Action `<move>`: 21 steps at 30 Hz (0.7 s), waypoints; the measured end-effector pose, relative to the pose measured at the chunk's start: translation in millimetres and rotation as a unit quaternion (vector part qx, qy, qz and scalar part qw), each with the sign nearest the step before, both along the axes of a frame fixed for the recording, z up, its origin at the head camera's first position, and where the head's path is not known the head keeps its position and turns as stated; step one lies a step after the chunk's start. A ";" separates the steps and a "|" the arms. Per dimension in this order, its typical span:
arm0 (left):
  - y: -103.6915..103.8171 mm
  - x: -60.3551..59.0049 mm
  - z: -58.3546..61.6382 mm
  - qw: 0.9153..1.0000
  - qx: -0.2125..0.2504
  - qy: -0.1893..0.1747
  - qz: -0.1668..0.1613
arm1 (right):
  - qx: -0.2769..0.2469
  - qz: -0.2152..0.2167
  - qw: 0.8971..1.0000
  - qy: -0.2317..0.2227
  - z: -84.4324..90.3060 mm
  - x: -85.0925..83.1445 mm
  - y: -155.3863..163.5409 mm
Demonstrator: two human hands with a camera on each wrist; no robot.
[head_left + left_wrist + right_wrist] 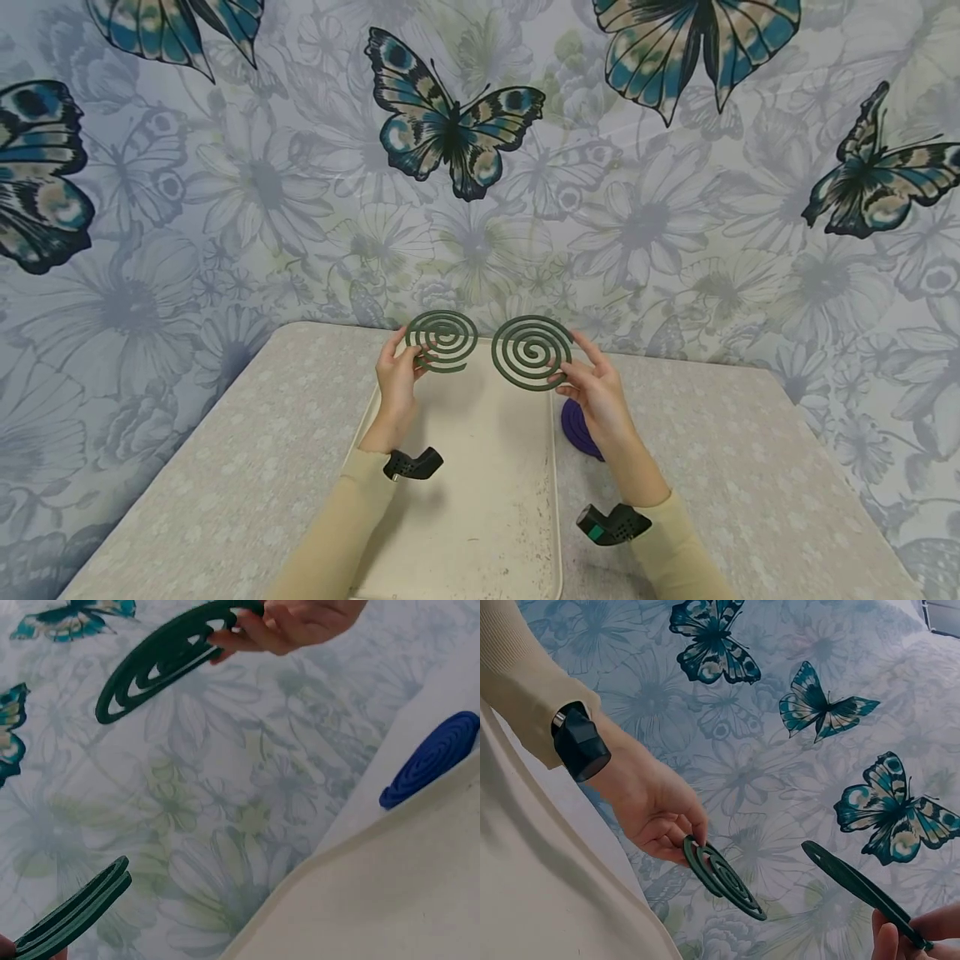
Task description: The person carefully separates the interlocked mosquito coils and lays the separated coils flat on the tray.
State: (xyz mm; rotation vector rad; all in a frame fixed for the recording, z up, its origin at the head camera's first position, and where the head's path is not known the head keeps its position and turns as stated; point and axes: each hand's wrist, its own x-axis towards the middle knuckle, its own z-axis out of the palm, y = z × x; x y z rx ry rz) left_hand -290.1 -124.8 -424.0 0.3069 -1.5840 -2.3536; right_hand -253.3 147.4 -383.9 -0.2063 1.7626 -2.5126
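Observation:
My left hand (396,379) pinches a green mosquito coil (444,335) at its left edge, with the coil's outer end hanging slightly below the rest. Held up by its right edge, a second green mosquito coil (533,350) is in my right hand (600,396), thumb and fingers on its rim. A narrow gap separates the two coils in the head view. Both are above the far end of a cream tray (480,500). In the right wrist view, the left hand's coil (724,877) is tilted and the right hand's coil (859,889) appears nearly edge-on.
A purple-blue coil (577,429) lies on the table just right of the tray, partly hidden by my right hand; it shows blue in the left wrist view. The patterned tablecloth (720,467) extends to both sides. Behind stands a wall covering (480,250) with butterflies and flowers.

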 end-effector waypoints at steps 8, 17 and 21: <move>-12.5 -14.1 -37.3 0.998 -0.036 -0.044 0.001 | 0.006 0.000 1.000 -0.005 -6.6 -3.5 -2.6; -16.5 -21.2 -65.9 0.993 -0.070 -0.096 0.026 | 0.018 0.005 1.000 -0.006 -16.3 -8.5 -3.1; -17.5 -22.6 -69.7 0.990 -0.094 -0.096 0.045 | 0.027 0.004 1.000 -0.014 -21.6 -10.9 -4.0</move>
